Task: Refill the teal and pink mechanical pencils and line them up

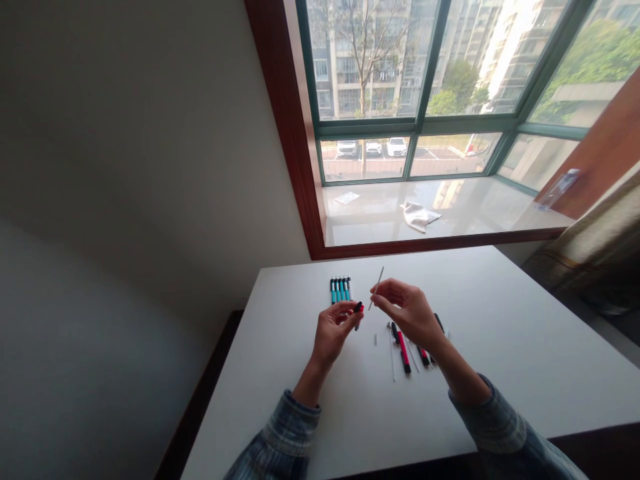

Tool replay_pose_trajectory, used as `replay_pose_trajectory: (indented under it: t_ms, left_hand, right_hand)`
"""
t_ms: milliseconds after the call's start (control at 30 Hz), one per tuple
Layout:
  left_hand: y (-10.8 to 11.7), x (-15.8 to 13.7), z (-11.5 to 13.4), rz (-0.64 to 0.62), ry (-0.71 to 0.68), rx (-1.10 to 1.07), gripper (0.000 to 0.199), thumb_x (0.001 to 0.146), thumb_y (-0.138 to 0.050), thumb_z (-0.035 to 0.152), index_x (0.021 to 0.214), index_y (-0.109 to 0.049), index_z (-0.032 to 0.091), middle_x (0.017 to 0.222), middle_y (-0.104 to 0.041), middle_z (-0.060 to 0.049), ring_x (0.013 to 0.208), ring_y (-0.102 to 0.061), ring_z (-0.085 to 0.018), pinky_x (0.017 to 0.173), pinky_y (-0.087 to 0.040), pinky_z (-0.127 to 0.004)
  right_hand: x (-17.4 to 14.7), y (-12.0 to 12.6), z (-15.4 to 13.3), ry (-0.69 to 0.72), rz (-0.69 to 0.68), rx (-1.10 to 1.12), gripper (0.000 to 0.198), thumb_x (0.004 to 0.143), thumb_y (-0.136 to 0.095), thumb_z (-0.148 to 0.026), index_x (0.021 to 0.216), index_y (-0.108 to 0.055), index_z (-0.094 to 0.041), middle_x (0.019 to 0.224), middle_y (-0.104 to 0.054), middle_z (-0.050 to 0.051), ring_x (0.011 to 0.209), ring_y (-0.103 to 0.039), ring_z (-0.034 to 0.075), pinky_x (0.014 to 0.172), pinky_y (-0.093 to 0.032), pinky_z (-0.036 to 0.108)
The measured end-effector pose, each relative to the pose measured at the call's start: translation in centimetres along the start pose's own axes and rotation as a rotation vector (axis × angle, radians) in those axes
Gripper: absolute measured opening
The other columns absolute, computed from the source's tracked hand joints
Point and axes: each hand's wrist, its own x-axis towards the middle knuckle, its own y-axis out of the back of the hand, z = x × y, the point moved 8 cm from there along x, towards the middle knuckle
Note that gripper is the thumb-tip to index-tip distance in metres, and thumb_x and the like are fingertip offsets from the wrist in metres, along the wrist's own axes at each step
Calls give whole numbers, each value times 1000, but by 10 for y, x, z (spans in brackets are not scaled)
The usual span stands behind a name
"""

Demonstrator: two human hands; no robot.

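My left hand [332,331] is closed on a short black and red pen part [359,308] above the white table. Close by on the right, my right hand [404,308] pinches a thin pen refill [377,287], which points up at a slant. The two held parts are apart. Below my right hand lie loose pen parts: a red and black pen barrel [404,352], another red and black barrel [423,357] and several thin refills. A small spring-like piece [375,339] sits on the table between my hands. Behind my left hand several teal pens [341,289] lie in a row.
The white table [280,320] reaches to the wall under the window. On the sill are a crumpled white cloth [420,217], a flat white piece [347,198] and a clear bottle [559,189]. A curtain [575,247] hangs at the right.
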Motion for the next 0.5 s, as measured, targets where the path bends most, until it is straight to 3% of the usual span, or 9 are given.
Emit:
replay_pose_trajectory:
  t_ms: [233, 500]
  left_hand:
    - [-2, 1, 2, -36, 7, 7, 36, 73, -86, 43, 92, -78, 14, 84, -73, -7, 69, -63, -16, 67, -53, -30]
    - [-4, 0, 6, -30, -3, -39, 30, 73, -87, 38, 91, -78, 17, 86, -74, -6, 76, -66, -18, 75, -54, -32]
  right_hand:
    - [7, -7, -1, 39, -5, -69, 19, 91, -69, -37, 94, -72, -19, 96, -77, 6, 84, -73, 20, 82, -60, 34]
    - [0, -4, 12, 102, -209, -400, 22, 98, -61, -36, 108, -77, -25, 100, -78, 5, 90, -70, 22, 85, -56, 38]
